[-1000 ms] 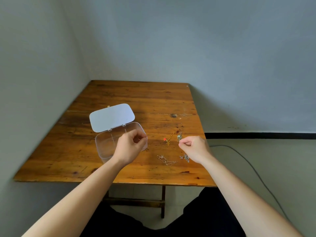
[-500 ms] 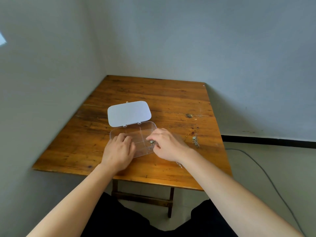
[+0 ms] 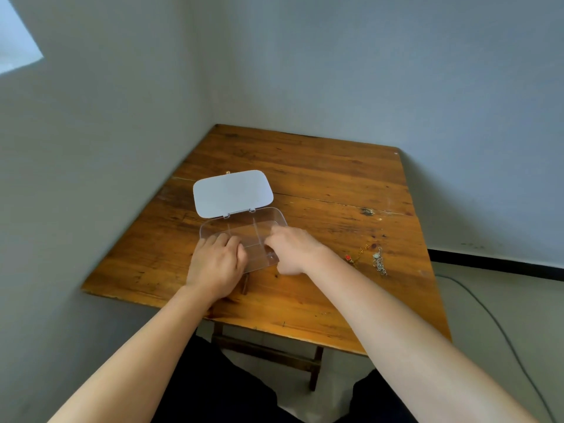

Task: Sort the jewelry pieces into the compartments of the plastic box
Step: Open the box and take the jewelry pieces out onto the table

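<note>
A clear plastic box (image 3: 276, 215) with inner dividers lies open on the wooden table (image 3: 308, 169), its white lid (image 3: 232, 192) folded back behind it. My left hand (image 3: 216, 264) lies curled over the box's front left corner, holding it down. My right hand (image 3: 294, 250) reaches in from the right, fingers bent down over the right-hand compartments; whatever is under them is hidden. A tiny piece (image 3: 272, 257) shows in the front right compartment. To the right of the box lie a gold chain with a red stone (image 3: 355, 254) and a silver chain piece (image 3: 379, 261).
The table stands in a corner, with walls at the left and behind. Its right edge drops to a floor where a grey cable (image 3: 488, 312) runs. My dark-clothed legs are below the near table edge (image 3: 274, 323).
My right hand has moved left from the jewelry on the table to over the box. My left hand has come down onto the box's front corner. The view has swung left.
</note>
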Demonstrator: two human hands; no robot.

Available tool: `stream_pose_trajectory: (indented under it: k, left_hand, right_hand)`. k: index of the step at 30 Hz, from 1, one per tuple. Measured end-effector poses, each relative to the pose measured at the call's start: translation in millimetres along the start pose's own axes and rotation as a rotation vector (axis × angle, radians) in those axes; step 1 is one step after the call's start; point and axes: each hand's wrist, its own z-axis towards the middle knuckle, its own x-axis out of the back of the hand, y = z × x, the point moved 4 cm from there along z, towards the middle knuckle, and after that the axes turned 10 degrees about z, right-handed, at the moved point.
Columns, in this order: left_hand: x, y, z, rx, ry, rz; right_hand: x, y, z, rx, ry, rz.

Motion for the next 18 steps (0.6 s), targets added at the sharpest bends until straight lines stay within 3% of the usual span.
stream_pose_trajectory:
  k: [11, 18]
  left_hand:
    - [-3, 2, -1, 0.021, -0.01, 0.06]
    - [-3, 2, -1, 0.018, -0.004, 0.089]
  right_hand:
    - [2, 10, 5, 0.08, -0.076, 0.217]
    - [-1, 31, -3, 0.036, 0.14, 0.553]
